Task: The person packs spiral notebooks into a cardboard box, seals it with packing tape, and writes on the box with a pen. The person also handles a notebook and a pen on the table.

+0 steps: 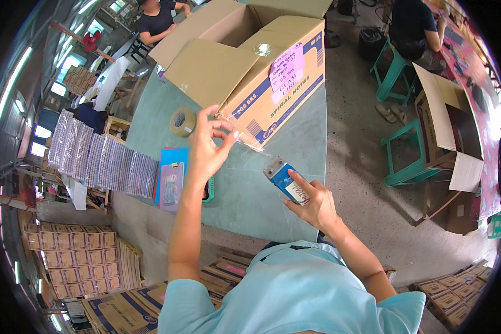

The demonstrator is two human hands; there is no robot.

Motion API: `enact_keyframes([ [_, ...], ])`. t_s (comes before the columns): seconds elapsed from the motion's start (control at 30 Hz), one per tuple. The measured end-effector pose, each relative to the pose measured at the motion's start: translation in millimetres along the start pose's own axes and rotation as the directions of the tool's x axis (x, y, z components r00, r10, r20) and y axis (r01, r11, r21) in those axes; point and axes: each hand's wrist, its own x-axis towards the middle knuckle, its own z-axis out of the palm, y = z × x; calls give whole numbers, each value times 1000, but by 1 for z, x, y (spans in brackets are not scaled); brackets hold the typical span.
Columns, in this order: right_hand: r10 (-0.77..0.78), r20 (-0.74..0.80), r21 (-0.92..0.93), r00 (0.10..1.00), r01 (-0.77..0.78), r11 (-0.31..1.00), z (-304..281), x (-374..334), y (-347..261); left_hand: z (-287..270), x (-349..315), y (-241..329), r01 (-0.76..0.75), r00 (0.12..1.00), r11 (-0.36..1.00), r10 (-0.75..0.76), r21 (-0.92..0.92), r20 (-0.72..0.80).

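An open brown carton with blue print stands on the green table, flaps raised. Its near left corner is beside my left hand, whose thumb and finger pinch a thin clear strip that looks like tape. That strip stretches toward a blue hand tool with a riveted metal end and a white label. My right hand grips this tool, index finger along its top; its exact kind is unclear. A purple paper is stuck to the carton's side.
Left of my left hand lies a tape roll, near stacked spiral notebooks and a blue folder. Another open carton rests by a green stool at right. People sit beyond; stacked cartons stand lower left.
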Motion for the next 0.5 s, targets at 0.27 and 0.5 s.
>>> enact_keyframes([
  [0.27,-36,11,-48,999,37,998,2,0,12,-1,-19,-4,80,996,993,-82,84,24],
  [0.5,-40,-17,5,999,40,999,14,32,5,14,5,-5,-174,883,664,432,727,-183],
])
